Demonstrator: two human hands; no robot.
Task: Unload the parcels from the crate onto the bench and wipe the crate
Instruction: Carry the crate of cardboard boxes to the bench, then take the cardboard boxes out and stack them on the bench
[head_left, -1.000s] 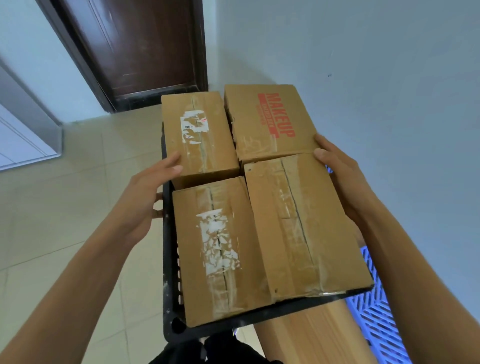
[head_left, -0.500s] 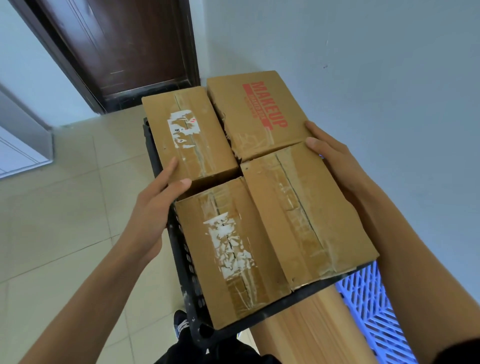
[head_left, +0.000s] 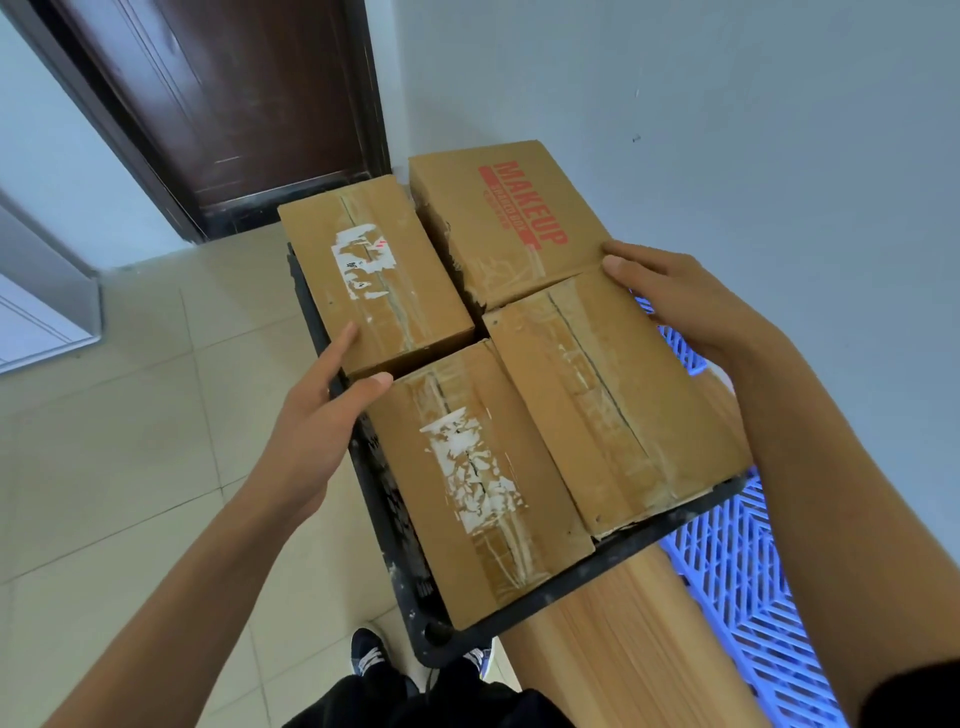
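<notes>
While four taped brown cardboard parcels (head_left: 483, 364) fill the black plastic crate (head_left: 395, 514), left hand (head_left: 306, 441) and right hand (head_left: 680, 301), fingers extended, brace opposite sides, apparently steadying the load.

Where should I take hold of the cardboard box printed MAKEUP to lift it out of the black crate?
Probably its two short ends, from above. The brown MAKEUP cardboard box stands proud of the black plastic crate, with neighbours tight against two sides; the wall-side and far edges look free. The right hand is already near it.
</notes>
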